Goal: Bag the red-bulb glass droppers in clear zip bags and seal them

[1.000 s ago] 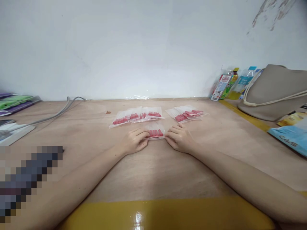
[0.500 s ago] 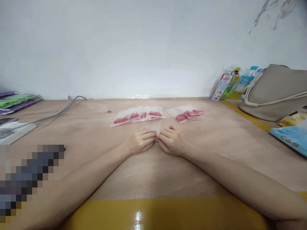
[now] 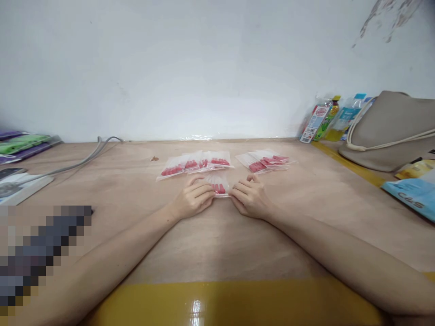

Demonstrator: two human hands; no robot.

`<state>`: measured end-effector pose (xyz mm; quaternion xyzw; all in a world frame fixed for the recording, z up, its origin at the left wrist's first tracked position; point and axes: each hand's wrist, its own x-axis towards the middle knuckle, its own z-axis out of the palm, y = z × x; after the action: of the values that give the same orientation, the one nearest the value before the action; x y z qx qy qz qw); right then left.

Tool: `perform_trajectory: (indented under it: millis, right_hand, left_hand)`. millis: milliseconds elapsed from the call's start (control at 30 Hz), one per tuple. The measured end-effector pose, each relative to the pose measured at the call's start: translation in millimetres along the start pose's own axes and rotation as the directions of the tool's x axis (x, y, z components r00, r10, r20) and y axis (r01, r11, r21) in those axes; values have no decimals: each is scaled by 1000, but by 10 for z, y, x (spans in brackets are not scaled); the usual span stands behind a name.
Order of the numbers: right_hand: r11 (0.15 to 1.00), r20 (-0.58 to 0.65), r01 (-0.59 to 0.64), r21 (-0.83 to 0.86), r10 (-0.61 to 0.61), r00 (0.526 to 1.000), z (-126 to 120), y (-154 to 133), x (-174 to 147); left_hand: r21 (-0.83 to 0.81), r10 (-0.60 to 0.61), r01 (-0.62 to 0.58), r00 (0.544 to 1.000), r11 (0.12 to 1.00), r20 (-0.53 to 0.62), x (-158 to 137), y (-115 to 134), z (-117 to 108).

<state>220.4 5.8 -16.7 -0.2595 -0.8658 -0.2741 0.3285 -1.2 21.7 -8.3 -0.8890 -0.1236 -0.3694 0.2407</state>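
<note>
Between my hands lies a small clear plastic bag [image 3: 219,188] with several red pieces in a row inside, too small to name. My left hand [image 3: 196,197] has its fingers closed on the bag's left side. At the bag's near right corner, my right hand [image 3: 250,197] pinches the edge with curled fingers. Just beyond are overlapping clear bags of red pieces [image 3: 203,163]. A second fanned group of such bags [image 3: 266,162] lies farther right, past my right hand.
At the right stand drink bottles [image 3: 346,115], a grey drawstring bag [image 3: 390,131] and a blue packet [image 3: 413,197]. On the left are green and purple packages [image 3: 27,144], a grey cable [image 3: 81,160] and a white box [image 3: 30,188]. Yellow tape [image 3: 220,301] covers the front edge.
My hands have moved apart, the left one leftward and the right one rightward. The red pieces in the bag between them now show. The other bags have not moved.
</note>
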Motion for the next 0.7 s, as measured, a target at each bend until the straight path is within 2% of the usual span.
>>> perform_trajectory:
  millis: [333, 533, 700]
  right_hand:
    - [1000, -29, -16, 27, 17, 999, -110, 103, -95]
    - [998, -12, -31, 56, 32, 999, -111, 147, -105]
    - [993, 31, -46, 113, 43, 999, -56, 109, -103]
  left_hand:
    - [43, -30, 30, 1000, 999, 9, -89, -33, -147]
    - [49, -69, 66, 997, 997, 44, -129, -51, -121]
    - [9, -44, 44, 998, 999, 43, -117, -14, -59]
